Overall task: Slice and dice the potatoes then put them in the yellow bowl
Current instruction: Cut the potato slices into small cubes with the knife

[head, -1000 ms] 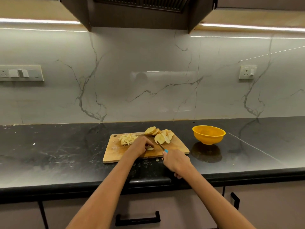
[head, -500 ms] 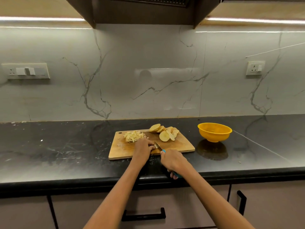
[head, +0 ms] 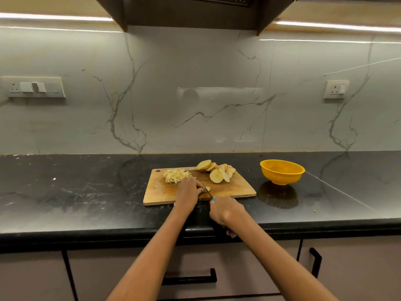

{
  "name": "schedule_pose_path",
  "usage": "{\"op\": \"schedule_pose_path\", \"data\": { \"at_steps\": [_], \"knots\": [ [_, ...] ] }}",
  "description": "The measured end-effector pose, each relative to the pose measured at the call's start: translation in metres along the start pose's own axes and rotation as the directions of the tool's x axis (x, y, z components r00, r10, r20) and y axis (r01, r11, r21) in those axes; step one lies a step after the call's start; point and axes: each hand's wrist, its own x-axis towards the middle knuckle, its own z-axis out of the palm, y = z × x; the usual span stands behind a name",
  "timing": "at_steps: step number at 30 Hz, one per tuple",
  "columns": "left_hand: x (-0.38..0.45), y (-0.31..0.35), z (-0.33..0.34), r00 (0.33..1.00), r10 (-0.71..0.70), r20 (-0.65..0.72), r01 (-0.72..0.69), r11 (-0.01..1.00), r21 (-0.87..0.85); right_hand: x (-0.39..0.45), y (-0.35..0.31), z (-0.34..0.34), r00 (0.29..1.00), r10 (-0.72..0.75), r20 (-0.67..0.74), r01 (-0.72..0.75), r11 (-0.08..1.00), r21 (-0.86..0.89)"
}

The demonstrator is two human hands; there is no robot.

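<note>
One bowl (head: 282, 171), one board (head: 236, 189), two hands (head: 187, 193).

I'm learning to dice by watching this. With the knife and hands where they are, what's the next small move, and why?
Probably another short cut down through the potato piece pinned under the left hand. The right hand holds the knife with its blade right beside those fingers, the slices wait uncut, and the yellow bowl looks empty.

marble backsplash (head: 195, 105) | black countertop (head: 65, 192) | under-cabinet light strip (head: 54, 17)
</note>
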Motion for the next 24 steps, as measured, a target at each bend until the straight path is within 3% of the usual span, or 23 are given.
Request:
{"op": "schedule_pose_path", "data": {
  "at_steps": [5,11,17,24],
  "knots": [
    [-0.008,0.000,0.002,0.999,-0.017,-0.049,0.015,0.999,-0.051,-0.023,0.011,-0.002,1.000,-0.005,-0.027,0.003,0.996,-0.087],
    [-0.010,-0.003,-0.001,0.991,-0.093,-0.094,0.078,0.985,-0.155,-0.015,0.013,-0.008,0.993,0.059,-0.099,-0.041,0.984,0.174],
    [-0.013,-0.004,-0.002,0.992,-0.086,-0.093,0.066,0.977,-0.201,0.000,-0.001,0.002,0.998,0.051,-0.047,-0.038,0.969,0.245],
    [-0.010,-0.005,-0.002,0.993,-0.074,-0.092,0.056,0.981,-0.183,0.008,-0.010,0.000,0.997,0.074,0.028,-0.078,0.978,0.194]
  ]
}}
